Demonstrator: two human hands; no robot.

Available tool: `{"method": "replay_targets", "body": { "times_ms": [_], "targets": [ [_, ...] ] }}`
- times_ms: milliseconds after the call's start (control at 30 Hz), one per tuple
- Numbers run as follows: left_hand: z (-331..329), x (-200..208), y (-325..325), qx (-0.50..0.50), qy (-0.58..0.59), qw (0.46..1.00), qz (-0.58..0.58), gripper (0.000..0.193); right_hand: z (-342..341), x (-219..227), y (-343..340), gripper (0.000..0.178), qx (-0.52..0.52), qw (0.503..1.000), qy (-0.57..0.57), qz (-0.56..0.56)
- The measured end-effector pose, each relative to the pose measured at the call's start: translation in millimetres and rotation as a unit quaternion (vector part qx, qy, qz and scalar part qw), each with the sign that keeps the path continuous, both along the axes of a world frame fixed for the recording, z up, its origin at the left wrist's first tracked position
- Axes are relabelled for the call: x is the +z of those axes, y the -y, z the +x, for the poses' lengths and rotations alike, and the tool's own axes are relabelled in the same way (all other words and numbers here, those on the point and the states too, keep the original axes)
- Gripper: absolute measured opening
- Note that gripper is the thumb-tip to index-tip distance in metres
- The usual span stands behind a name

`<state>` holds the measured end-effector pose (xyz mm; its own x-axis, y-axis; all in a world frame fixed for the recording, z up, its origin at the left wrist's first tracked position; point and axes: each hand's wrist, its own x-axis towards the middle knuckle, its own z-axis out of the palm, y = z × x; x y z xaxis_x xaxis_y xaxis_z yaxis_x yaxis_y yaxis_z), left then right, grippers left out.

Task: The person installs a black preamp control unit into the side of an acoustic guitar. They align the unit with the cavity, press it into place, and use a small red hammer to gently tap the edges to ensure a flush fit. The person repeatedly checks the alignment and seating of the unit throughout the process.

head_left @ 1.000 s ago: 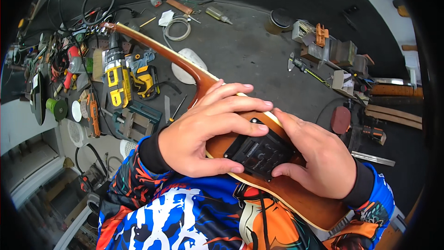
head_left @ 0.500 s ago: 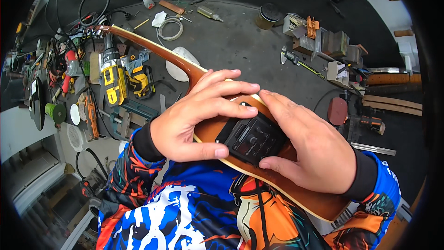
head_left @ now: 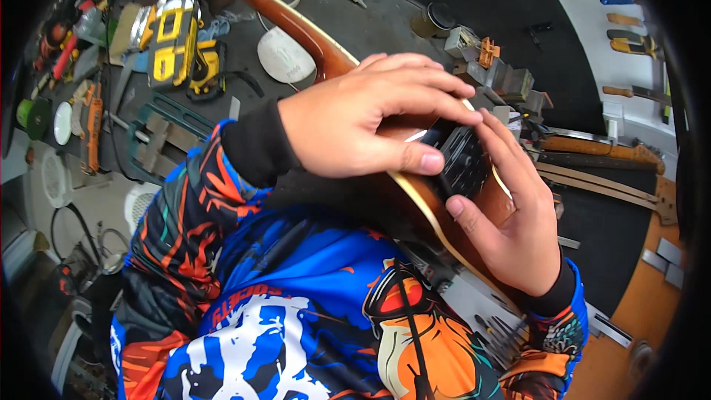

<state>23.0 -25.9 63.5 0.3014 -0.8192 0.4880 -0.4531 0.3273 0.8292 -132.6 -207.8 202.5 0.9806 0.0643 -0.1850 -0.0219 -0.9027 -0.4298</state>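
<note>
An acoustic guitar [head_left: 326, 52] with a glossy brown body and cream edging is propped on its side against me, its neck running to the far left. Set into its upward-facing side is a black control panel [head_left: 465, 154], smeared by motion. My left hand [head_left: 363, 115] lies across the side by the panel's left end, fingers stretched toward the far edge, thumb at the panel's near left corner. On the panel's right, my right hand [head_left: 522, 230] arches with fingers extended and thumb apart. The fingertips of both hands nearly meet at the far edge. Neither hand is wrapped round anything.
Left of the neck lie a yellow-and-black power drill [head_left: 174, 44], a green vise [head_left: 167, 133] and an orange utility knife [head_left: 91, 130]. Beside the neck sits a white cup-shaped piece [head_left: 284, 55]. Metal blocks [head_left: 507, 78] and a lidded jar [head_left: 435, 21] stand beyond; tools hang at right.
The view has swung, bringing more of the right wall into sight. The guitar side and panel have tilted away to the right, and both hands moved with them, staying around the panel.
</note>
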Motion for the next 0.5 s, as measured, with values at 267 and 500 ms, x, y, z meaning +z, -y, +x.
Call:
{"method": "replay_targets", "body": {
  "times_ms": [267, 500],
  "targets": [
    [-5.0, -21.2, 12.8, 0.059, 0.032, 0.994, -0.089, 0.051, -14.6, -8.3, -14.8, 0.069, -0.083, 0.996, 0.020, 0.032],
    [-4.6, -24.1, 13.9, 0.055, 0.025, 0.994, -0.088, 0.050, -9.6, -4.9, 19.0, 0.062, -0.062, 0.992, -0.034, 0.103]
  ]
}}
